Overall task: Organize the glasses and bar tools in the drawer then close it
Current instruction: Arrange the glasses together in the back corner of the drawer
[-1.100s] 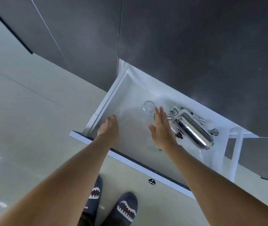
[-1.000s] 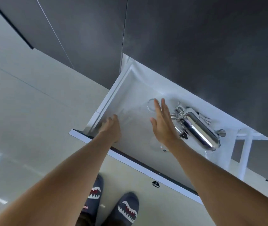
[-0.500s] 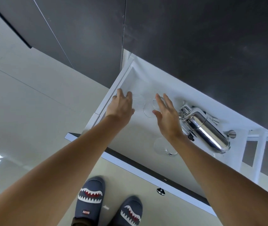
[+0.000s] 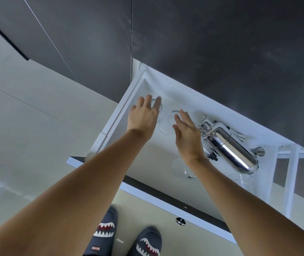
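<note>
Head view: white drawer [image 4: 167,93] stands open. Left hand [image 4: 143,115], fingers spread, lies over a clear glass [image 4: 157,106] near the back left corner; grasp cannot be confirmed. Right hand [image 4: 188,137], open and empty, is beside a second glass [image 4: 167,124]. Polished shaker [image 4: 229,148] lies to the right. Dark cabinets [image 4: 221,43], glossy floor [image 4: 27,117].

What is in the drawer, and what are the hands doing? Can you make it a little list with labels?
drawer: open, white inside
left hand: open, fingers over a clear glass near the back left
right hand: open, beside another clear glass
third glass: lying near the drawer's front
shaker: shiny metal, lying on its side at the right
small bar tools: beside the shaker, partly hidden
held: nothing gripped yet
</note>
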{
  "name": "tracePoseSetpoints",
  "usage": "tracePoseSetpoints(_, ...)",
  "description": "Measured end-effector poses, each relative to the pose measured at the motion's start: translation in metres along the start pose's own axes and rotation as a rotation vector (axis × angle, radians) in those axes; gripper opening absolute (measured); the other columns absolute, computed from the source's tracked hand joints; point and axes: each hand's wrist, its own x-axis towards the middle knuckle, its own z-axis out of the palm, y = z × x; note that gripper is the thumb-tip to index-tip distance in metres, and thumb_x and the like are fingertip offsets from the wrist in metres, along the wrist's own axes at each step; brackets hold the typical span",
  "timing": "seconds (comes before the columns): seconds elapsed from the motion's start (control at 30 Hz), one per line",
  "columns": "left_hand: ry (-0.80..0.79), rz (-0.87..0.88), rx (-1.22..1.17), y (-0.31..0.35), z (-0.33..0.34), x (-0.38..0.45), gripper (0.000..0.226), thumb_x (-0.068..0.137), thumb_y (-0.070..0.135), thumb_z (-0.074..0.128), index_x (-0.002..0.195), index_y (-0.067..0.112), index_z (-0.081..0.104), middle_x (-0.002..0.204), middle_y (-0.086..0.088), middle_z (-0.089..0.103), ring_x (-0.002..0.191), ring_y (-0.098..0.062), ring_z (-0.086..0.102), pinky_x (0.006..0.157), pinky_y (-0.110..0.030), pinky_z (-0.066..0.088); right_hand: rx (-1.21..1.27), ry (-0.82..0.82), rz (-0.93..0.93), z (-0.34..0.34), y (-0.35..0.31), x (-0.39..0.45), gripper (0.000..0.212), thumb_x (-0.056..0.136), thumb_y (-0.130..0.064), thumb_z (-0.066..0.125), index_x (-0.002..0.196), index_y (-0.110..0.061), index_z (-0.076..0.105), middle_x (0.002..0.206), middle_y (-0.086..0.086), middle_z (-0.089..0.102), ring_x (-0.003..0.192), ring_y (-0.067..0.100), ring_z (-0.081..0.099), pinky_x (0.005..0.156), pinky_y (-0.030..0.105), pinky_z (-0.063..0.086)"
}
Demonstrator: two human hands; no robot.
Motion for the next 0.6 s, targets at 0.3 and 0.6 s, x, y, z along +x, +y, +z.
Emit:
tracePoseSetpoints(0.3, -0.062, 0.086, 0.012, -0.012, 0.032, -0.029, 0.083, 0.095, -0.001, 0.039, 0.15, 0.017, -0.02, 0.159, -0.005, -0.024, 0.147, -0.025, -0.02, 0.117, -0.047, -0.004, -0.114, -0.062, -0.01, 0.017, -0.006, -0.003, 0.054, 0.097, -0.006, 0.041, 0.145, 0.005, 0.019, 0.156, 0.022, 0.015, 0.146, 0.033, 0.009, 0.118, 0.038, 0.017)
tracePoseSetpoints(0.6, -0.054, 0.091, 0.042, -0.018, 0.027, 0.015, 0.078, 0.097, 0.01, 0.039, 0.15, 0.014, -0.018, 0.16, -0.005, -0.021, 0.148, -0.024, -0.015, 0.12, -0.045, 0.006, -0.14, -0.013, 0.003, 0.016, -0.002, 0.038, 0.076, 0.073, 0.025, 0.031, 0.145, 0.005, 0.019, 0.156, 0.022, 0.016, 0.146, 0.033, 0.01, 0.118, 0.039, 0.022)
